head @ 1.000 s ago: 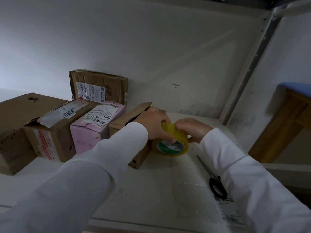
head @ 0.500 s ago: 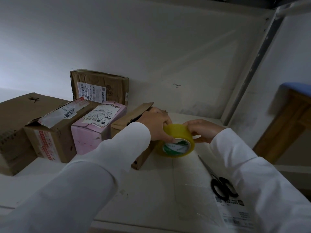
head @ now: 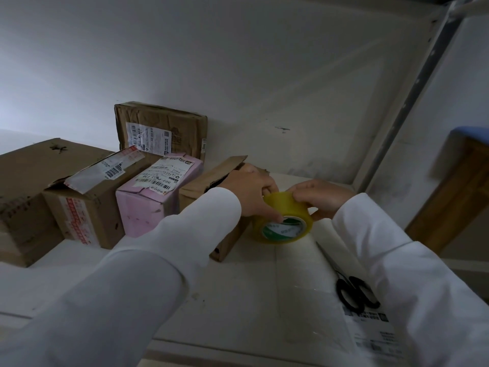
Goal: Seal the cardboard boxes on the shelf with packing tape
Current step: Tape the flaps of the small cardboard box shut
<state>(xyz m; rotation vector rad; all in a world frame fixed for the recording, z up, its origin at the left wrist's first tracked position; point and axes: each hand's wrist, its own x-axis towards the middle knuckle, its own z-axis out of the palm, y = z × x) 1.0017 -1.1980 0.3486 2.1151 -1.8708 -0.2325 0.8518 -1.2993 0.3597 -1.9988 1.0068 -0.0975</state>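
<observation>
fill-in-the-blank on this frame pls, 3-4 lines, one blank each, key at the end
1. Both hands grip a roll of tape whose colour is ____.
2. The scissors with black handles lie under the person's ____ sleeve.
3. The pink box carries a white shipping ____ on top.
4. The small box behind the left hand has its flap ____.

Missing words: yellow; right; label; open

Wall: plain white wall (head: pixel 238 62), scuffed, dimly lit.
Upright: grey perforated shelf post (head: pixel 412 91) at right.
Furniture: wooden piece (head: pixel 455 192), blue top, far right.
</observation>
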